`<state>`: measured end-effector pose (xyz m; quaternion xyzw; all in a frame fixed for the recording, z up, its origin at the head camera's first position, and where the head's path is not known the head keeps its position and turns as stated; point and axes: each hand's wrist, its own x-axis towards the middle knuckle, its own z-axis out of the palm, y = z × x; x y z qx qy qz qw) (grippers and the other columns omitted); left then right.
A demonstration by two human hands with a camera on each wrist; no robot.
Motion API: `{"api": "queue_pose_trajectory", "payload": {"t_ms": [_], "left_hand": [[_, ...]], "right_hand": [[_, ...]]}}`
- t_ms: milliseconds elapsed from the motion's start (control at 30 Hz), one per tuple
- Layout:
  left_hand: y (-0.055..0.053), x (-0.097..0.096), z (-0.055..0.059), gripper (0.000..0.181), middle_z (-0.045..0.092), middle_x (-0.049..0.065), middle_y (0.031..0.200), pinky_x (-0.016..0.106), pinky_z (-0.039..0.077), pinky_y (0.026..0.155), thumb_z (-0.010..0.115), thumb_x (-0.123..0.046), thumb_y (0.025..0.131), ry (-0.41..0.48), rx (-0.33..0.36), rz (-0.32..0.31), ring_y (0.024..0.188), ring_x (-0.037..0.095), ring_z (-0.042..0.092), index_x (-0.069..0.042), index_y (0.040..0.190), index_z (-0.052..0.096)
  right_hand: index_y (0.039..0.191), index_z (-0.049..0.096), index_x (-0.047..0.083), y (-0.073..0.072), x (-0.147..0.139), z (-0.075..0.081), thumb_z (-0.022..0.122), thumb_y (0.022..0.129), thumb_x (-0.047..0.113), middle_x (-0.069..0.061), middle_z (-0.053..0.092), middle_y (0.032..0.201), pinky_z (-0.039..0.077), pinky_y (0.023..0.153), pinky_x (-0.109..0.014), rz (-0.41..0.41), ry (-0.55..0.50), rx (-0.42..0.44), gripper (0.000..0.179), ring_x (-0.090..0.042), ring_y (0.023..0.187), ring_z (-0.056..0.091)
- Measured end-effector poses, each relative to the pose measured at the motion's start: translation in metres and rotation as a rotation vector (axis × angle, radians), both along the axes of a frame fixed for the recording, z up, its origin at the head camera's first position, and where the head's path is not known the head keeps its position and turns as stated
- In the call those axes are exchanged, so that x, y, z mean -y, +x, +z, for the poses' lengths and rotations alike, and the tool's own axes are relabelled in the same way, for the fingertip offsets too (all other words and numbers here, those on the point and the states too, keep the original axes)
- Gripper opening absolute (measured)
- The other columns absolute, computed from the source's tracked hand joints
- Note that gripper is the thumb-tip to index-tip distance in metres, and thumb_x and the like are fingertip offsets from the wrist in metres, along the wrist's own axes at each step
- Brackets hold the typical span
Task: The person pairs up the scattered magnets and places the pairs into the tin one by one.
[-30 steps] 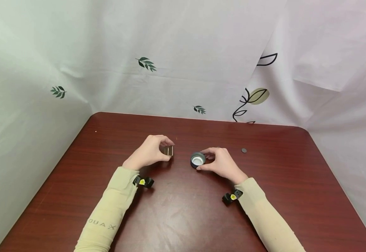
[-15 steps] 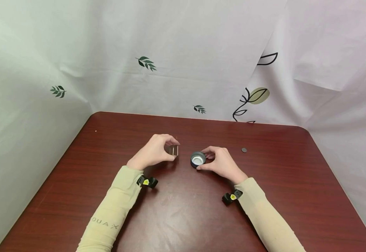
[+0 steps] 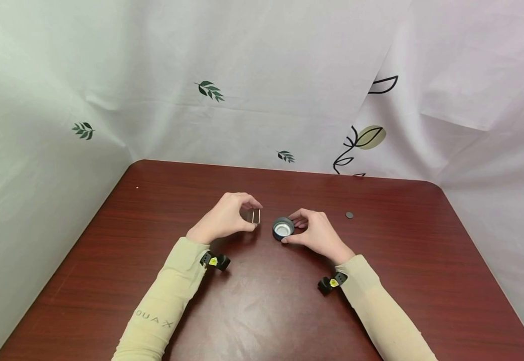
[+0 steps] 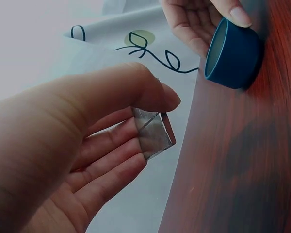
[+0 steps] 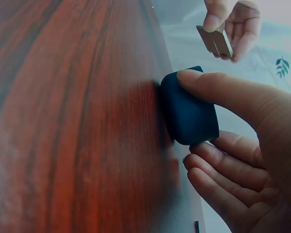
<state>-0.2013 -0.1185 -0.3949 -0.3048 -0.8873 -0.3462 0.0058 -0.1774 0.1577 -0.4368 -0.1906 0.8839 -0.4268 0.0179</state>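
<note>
Between thumb and fingertips, my left hand (image 3: pixel 226 216) pinches a small shiny metal block (image 3: pixel 255 216), square-faced with a thin line across it (image 4: pixel 154 135). The block is held just above the table, left of a dark blue round cap (image 3: pixel 277 235). My right hand (image 3: pixel 318 233) grips that cap by its side, thumb near and fingers behind. The cap's open side faces up and shows a silvery inside; its blue outer wall (image 5: pixel 189 111) fills the middle of the right wrist view. Block and cap are a short gap apart.
A small grey disc (image 3: pixel 349 215) lies on the reddish-brown table (image 3: pixel 252 311), right of my right hand. A tiny white speck (image 3: pixel 137 187) is near the table's far left corner. Pale cloth (image 3: pixel 252 90) with leaf prints hangs behind and beside the table.
My left hand has moved to the right with the metal block, bringing it closer to the cap. The right hand and the cap have stayed in place.
</note>
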Motion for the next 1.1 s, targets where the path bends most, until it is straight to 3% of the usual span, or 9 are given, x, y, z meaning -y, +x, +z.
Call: {"api": "queue_pose_trajectory", "payload": {"t_ms": [367,633,867,1100], "left_hand": [[-0.002,-0.014,-0.001,0.038,0.072,-0.001,0.103,0.033,0.052,0.086,0.084,-0.010,0.074,0.026,0.013,-0.035,0.097,0.016,0.064,-0.006,0.112,0.076],[-0.004,-0.024,-0.001,0.039,0.072,0.001,0.105,0.038,0.053,0.088,0.084,-0.010,0.075,0.038,0.022,-0.056,0.098,0.016,0.064,-0.005,0.113,0.075],[-0.005,-0.033,-0.003,0.040,0.072,0.000,0.104,0.031,0.053,0.086,0.086,-0.011,0.074,0.060,0.007,-0.071,0.096,0.014,0.064,-0.006,0.112,0.075],[-0.004,-0.042,-0.007,0.041,0.072,0.002,0.106,0.036,0.054,0.087,0.087,-0.010,0.074,0.098,0.021,-0.086,0.097,0.015,0.064,-0.003,0.113,0.074]], "right_hand": [[0.109,0.073,0.011,0.000,0.000,-0.001,0.097,0.069,0.029,0.001,0.071,0.098,0.057,0.079,-0.032,0.002,-0.003,-0.008,0.050,-0.011,0.087,0.068],[0.109,0.073,0.011,-0.001,-0.001,-0.001,0.097,0.070,0.029,0.002,0.071,0.098,0.057,0.079,-0.032,0.009,-0.001,-0.013,0.049,-0.011,0.087,0.068],[0.109,0.073,0.012,-0.002,-0.001,-0.001,0.097,0.070,0.030,0.001,0.071,0.098,0.058,0.079,-0.031,0.018,-0.008,-0.017,0.049,-0.010,0.086,0.068],[0.110,0.072,0.011,-0.001,-0.001,-0.002,0.096,0.070,0.030,0.000,0.071,0.098,0.058,0.078,-0.031,0.019,-0.015,-0.011,0.050,-0.011,0.086,0.069]]}}
